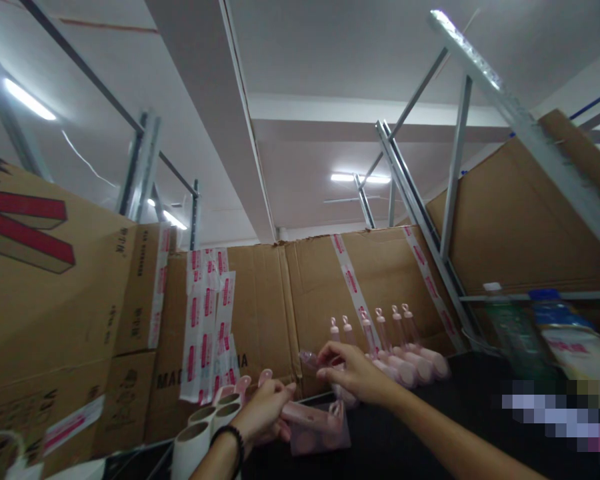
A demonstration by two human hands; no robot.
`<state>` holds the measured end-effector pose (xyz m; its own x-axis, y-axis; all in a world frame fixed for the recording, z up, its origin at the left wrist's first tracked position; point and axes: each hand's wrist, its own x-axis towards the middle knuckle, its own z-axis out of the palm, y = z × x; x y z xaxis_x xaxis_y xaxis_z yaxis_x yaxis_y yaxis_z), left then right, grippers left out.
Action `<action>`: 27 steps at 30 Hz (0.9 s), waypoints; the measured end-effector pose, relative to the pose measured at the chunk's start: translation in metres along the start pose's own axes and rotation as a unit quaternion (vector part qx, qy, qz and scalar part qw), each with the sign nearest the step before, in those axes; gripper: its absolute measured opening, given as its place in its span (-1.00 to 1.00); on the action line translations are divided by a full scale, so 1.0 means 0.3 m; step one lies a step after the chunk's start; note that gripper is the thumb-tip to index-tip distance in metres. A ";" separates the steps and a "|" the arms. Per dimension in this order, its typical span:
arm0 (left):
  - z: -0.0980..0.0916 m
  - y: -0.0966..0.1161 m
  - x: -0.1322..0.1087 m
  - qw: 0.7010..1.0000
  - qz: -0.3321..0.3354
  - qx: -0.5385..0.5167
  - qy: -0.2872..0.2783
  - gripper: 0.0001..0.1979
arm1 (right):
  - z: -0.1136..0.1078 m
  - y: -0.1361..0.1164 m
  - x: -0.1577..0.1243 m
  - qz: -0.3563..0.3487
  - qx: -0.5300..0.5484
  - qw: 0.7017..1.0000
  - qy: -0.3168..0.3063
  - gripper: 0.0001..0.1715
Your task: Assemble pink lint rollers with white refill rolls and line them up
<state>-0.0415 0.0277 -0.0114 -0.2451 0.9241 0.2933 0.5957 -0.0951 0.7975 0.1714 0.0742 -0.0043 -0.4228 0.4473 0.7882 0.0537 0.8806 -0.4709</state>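
My left hand (264, 410), with a dark band on its wrist, is closed on a clear bag of pink rollers (316, 427) low in the middle. My right hand (354, 375) reaches forward and pinches one pink handled roller (311, 359) just in front of a row of pink rollers (405, 363) lying side by side on the dark table (455, 393). Several white cardboard tubes (207, 423) stand upright just left of my left hand.
Cardboard boxes (55, 300) wall the left and back, some with pink-printed tape strips (207, 327) hanging down. A metal shelf frame (455, 200) rises at right, with a bottle (515, 333) and a packet (575, 340) beside it.
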 end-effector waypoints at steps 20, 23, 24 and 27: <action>-0.087 0.077 -0.013 0.982 0.048 -0.166 0.069 -0.49 | -0.050 0.032 -0.026 0.270 0.007 0.961 -0.056 -0.67; -0.102 0.085 -0.011 0.976 0.055 -0.189 0.094 -0.54 | -0.059 0.006 -0.046 0.267 0.017 0.951 -0.153 -0.52; -0.105 0.088 -0.011 0.974 0.056 -0.194 0.100 -0.55 | -0.060 0.001 -0.050 0.263 0.003 0.948 -0.181 -0.47; -0.108 0.094 -0.013 0.971 0.060 -0.204 0.106 -0.58 | -0.058 0.003 -0.055 0.260 -0.066 0.939 -0.217 -0.37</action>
<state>-0.0487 0.0094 0.0271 -0.3709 0.8037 0.4653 0.2878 -0.3769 0.8804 0.1940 0.0703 -0.0108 -0.6361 0.7408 0.2158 0.4538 0.5854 -0.6719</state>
